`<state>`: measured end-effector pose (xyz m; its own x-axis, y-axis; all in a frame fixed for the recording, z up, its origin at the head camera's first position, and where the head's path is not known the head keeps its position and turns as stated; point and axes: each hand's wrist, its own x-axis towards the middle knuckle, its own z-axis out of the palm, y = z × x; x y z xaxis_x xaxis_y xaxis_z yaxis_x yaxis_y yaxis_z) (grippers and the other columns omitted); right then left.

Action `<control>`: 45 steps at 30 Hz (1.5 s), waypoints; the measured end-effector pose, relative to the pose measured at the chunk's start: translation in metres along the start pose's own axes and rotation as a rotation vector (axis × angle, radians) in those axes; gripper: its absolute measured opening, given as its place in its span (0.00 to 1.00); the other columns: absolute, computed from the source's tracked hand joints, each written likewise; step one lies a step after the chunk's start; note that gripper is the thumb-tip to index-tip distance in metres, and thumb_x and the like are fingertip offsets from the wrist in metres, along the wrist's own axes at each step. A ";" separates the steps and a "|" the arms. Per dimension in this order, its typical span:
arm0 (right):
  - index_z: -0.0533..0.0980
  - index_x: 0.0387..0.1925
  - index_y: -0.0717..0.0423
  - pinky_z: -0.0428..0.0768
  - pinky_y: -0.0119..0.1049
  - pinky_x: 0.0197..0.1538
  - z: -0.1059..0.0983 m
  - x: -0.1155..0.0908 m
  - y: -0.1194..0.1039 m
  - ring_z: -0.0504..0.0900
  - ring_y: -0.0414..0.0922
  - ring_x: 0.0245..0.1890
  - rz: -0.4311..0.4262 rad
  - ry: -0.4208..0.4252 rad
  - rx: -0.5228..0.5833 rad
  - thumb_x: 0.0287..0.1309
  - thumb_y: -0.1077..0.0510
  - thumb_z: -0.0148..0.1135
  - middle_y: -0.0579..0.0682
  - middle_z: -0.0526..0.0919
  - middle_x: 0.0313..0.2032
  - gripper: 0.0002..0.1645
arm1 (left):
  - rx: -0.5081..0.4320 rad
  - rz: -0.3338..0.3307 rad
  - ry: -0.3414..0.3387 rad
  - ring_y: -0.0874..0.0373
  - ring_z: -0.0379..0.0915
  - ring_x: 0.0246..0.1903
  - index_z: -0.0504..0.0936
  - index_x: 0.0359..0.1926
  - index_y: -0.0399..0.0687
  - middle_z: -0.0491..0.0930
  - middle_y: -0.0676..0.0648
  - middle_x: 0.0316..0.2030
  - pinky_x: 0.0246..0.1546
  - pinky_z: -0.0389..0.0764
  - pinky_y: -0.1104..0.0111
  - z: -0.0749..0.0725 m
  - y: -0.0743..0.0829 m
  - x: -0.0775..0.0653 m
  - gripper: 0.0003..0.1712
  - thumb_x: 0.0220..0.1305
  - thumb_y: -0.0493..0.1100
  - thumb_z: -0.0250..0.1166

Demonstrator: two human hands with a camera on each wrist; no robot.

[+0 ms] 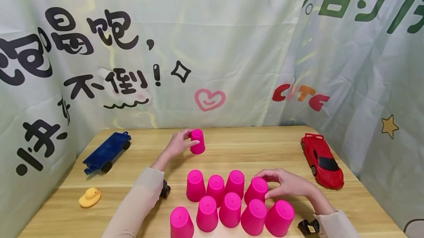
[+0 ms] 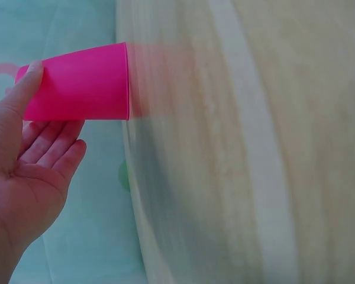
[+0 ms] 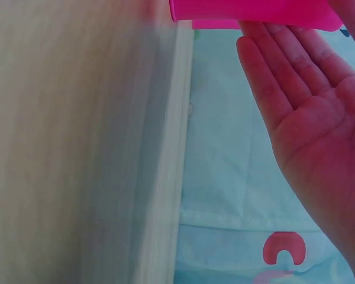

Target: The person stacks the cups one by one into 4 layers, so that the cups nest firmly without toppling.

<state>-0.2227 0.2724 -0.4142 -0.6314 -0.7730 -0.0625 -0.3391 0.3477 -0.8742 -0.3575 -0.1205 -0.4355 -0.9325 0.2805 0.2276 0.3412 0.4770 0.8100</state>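
Note:
My left hand (image 1: 180,143) holds a pink plastic cup (image 1: 198,142) toward the back of the wooden table, its thumb on the near side. The cup is upside down; in the left wrist view the rim of this cup (image 2: 77,86) is right at the tabletop. Nearer to me several more upside-down pink cups stand in loose rows. My right hand (image 1: 286,183) grips the rightmost cup of the rear row (image 1: 257,189), thumb and fingers on its sides. A front-row cup (image 1: 280,217) stands just below that hand. In the right wrist view my fingers lie along the cup (image 3: 254,9).
On the left are a blue toy trailer (image 1: 108,151) and a yellow rubber duck (image 1: 90,197). A red toy car (image 1: 322,161) sits at the right edge. Small black objects show by my left forearm (image 1: 132,203) and right sleeve (image 1: 334,225). A printed curtain (image 1: 238,57) hangs behind.

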 end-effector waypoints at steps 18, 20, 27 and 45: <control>0.73 0.58 0.56 0.80 0.30 0.57 -0.005 0.001 0.004 0.81 0.34 0.52 -0.099 0.070 -0.074 0.59 0.64 0.65 0.45 0.84 0.50 0.24 | -0.103 -0.048 0.011 0.42 0.66 0.68 0.67 0.66 0.38 0.72 0.35 0.65 0.70 0.67 0.53 -0.024 -0.003 -0.024 0.39 0.59 0.48 0.72; 0.73 0.58 0.56 0.80 0.30 0.56 -0.008 0.000 0.003 0.81 0.33 0.52 -0.109 0.112 -0.102 0.59 0.64 0.65 0.43 0.83 0.51 0.25 | -0.137 -0.020 0.032 0.43 0.66 0.68 0.67 0.66 0.38 0.71 0.35 0.65 0.71 0.66 0.54 -0.030 0.000 -0.032 0.38 0.59 0.47 0.71; 0.74 0.57 0.58 0.82 0.28 0.52 -0.022 -0.004 -0.008 0.79 0.28 0.50 -0.122 0.336 -0.238 0.54 0.64 0.70 0.35 0.83 0.49 0.28 | -0.208 0.083 -0.041 0.42 0.66 0.68 0.67 0.66 0.37 0.72 0.35 0.65 0.70 0.65 0.55 -0.045 0.010 -0.067 0.36 0.60 0.42 0.70; 0.74 0.57 0.62 0.77 0.16 0.53 -0.052 0.059 -0.033 0.78 0.23 0.49 -0.239 0.598 -0.284 0.53 0.65 0.71 0.36 0.81 0.48 0.28 | -0.143 0.093 -0.415 0.48 0.68 0.67 0.68 0.68 0.43 0.73 0.42 0.65 0.70 0.66 0.55 -0.020 0.032 -0.120 0.39 0.59 0.49 0.71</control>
<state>-0.2850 0.2425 -0.3642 -0.7646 -0.4494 0.4619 -0.6336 0.3930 -0.6664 -0.2374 -0.1554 -0.4264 -0.7620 0.6412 0.0907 0.3744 0.3219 0.8696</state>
